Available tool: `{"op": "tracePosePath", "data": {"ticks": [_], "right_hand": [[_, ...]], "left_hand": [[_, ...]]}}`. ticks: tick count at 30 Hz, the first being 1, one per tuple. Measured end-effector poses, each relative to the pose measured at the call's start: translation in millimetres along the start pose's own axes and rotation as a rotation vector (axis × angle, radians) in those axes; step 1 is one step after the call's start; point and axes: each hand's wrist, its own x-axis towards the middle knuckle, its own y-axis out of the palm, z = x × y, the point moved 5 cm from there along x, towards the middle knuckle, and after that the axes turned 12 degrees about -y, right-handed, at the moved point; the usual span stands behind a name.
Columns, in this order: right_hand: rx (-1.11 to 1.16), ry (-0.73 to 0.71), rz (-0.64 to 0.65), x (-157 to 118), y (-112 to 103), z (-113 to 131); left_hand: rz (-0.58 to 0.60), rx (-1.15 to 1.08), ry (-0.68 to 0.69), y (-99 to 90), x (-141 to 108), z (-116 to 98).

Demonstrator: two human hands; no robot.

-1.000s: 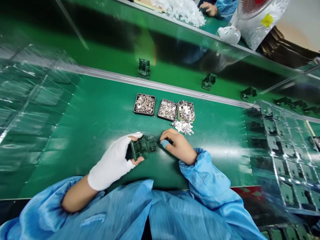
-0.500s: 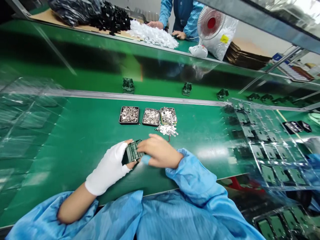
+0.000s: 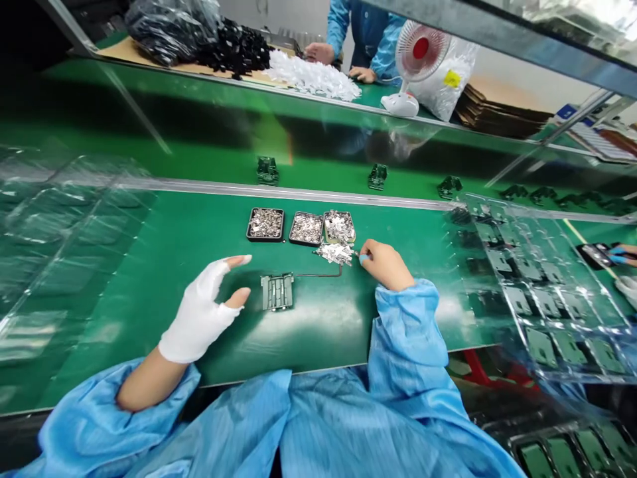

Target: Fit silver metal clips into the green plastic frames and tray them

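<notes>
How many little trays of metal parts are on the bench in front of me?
3: the left tray stands apart, the middle tray right of it, and the right tray close beside that, behind the loose metal pieces. None looks hidden.

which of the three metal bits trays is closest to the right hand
The rightmost tray, with silvery strips heaped just in front; the middle tray and leftmost tray sit farther left.

Whether the right hand [image 3: 385, 264] holds anything is hidden.
</notes>
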Motion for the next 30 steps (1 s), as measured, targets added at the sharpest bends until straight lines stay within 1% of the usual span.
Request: {"op": "tracePosePath", "data": {"ticks": [1, 2, 4, 6, 7, 8, 9, 10, 12, 14, 16, 17, 19, 22, 24, 26, 30], "right_hand": [[0.053, -0.043, -0.048, -0.4, -4.3, 9.0], [0.131, -0.117, -0.094, -0.6, -7.0, 21.4], [0.301, -0.35, -0.13, -1.6, -5.5, 55.3], [0.371, -0.606, -0.071, -5.1, 5.6, 93.1], [0.367, -0.698, -0.03, -7.2, 13.3, 109.1], [0.355, -0.75, -0.004, -8.8, 20.7, 121.6], [0.348, -0.771, 0.004, -9.8, 27.2, 130.6], [0.351, -0.763, -0.008, -10.0, 32.2, 136.1], [0.394, -0.698, -0.074, -9.2, 37.7, 139.1], [0.468, -0.623, -0.15, -8.2, 39.8, 135.9], [0.527, -0.551, -0.215, -6.8, 40.6, 130.5], [0.541, -0.516, -0.241, -5.9, 40.9, 127.7], [0.527, -0.465, -0.272, -3.9, 42.1, 124.0], [0.434, -0.473, -0.251, -1.5, 46.6, 126.0], [0.371, -0.488, -0.229, -0.5, 50.3, 128.9], [0.332, -0.484, -0.215, 0.4, 53.4, 130.8], [0.298, -0.461, -0.214, 1.6, 56.4, 132.2]], "left_hand": [[-0.036, 0.023, 0.001, -5.7, 2.6, -4.9], [-0.053, 0.048, 0.016, -9.1, 5.7, -11.4], [-0.051, 0.078, 0.11, -9.5, 12.2, -28.0], [-0.009, 0.117, 0.255, -2.6, 17.1, -44.8], [0.018, 0.148, 0.32, 2.3, 18.5, -51.2], [0.039, 0.183, 0.368, 6.9, 19.1, -55.5], [0.048, 0.216, 0.4, 10.5, 19.1, -57.8], [0.041, 0.247, 0.414, 12.7, 18.6, -58.2], [-0.032, 0.283, 0.423, 12.1, 16.0, -55.7], [-0.106, 0.284, 0.421, 9.0, 12.8, -50.1], [-0.114, 0.236, 0.394, 7.5, 12.1, -41.8], [-0.089, 0.185, 0.359, 7.9, 13.4, -36.6], [0.001, 0.053, 0.226, 11.4, 19.0, -23.5], [0.211, -0.136, 0.001, 25.3, 26.2, -5.2], [0.325, -0.213, -0.08, 35.1, 27.1, 0.7], [0.36, -0.25, -0.117, 40.2, 26.9, 2.7], [0.349, -0.259, -0.14, 41.4, 25.5, 0.6]]}}
